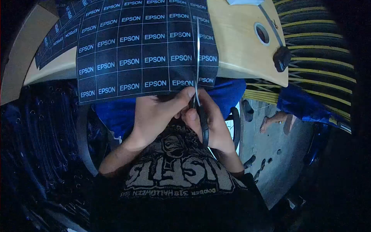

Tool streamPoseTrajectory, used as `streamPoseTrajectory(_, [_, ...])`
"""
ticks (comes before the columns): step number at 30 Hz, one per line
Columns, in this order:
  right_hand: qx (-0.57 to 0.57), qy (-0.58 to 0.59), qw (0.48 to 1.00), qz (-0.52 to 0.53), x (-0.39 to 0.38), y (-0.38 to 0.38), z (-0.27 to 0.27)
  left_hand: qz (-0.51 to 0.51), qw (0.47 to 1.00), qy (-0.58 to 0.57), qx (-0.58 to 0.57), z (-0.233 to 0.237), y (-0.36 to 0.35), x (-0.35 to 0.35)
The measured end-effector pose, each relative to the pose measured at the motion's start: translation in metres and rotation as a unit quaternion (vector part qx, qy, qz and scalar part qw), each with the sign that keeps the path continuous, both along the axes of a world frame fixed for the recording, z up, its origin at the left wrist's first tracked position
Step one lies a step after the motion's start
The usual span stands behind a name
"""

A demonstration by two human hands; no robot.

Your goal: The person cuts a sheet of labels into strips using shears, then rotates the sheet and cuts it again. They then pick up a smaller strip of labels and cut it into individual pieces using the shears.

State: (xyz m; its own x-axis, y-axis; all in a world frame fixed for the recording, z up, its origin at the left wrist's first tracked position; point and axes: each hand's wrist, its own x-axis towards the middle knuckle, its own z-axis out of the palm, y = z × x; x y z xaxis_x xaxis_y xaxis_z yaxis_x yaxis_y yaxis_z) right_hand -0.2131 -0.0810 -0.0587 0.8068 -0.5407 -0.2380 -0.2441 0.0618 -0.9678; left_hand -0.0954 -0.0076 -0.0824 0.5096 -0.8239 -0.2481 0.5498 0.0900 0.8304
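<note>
A dark sheet [129, 50] printed with rows of white EPSON labels and thin grid lines lies over the table edge, its near end hanging toward my lap. My left hand [158, 116] pinches the sheet's near edge, thumb on top, close to the right-hand column. In my right hand [216, 123] is a pair of scissors with black handles [204, 125]. One long, thin blade [198, 54] lies over the sheet, pointing away from me along the line left of the last column. The other blade is hidden, apparently beneath the sheet.
The pale wooden table [239, 46] has a ringed hole [261, 34] and a black knob [281, 58] at its right. More printed sheets [58, 38] lie at the left, beside a brown panel [29, 46]. Yellow-edged slats [320, 46] and another person's bare foot [272, 120] are to the right.
</note>
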Motion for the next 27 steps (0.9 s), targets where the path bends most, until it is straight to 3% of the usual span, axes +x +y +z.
streamPoseTrajectory(7, [0.021, 0.025, 0.999, 0.029, 0.0, -0.006, 0.005, 0.011, 0.999, -0.019, -0.029, -0.007, -0.001, -0.002])
streamPoseTrajectory(10, [0.01, 0.029, 0.999, 0.037, -0.001, -0.007, 0.0, 0.019, 0.999, 0.028, -0.025, -0.009, -0.001, 0.002])
streamPoseTrajectory(12, [-0.01, 0.012, 1.0, 0.017, 0.001, -0.004, 0.001, -0.038, 0.984, 0.159, -0.064, -0.013, 0.0, 0.011])
streamPoseTrajectory(16, [0.031, 0.039, 0.999, 0.014, -0.002, -0.005, 0.001, 0.078, 0.993, 0.085, -0.017, 0.003, -0.012, 0.005])
streamPoseTrajectory(27, [0.011, -0.002, 0.999, 0.033, -0.002, -0.005, -0.003, 0.146, 0.989, 0.016, -0.031, 0.002, -0.015, -0.004])
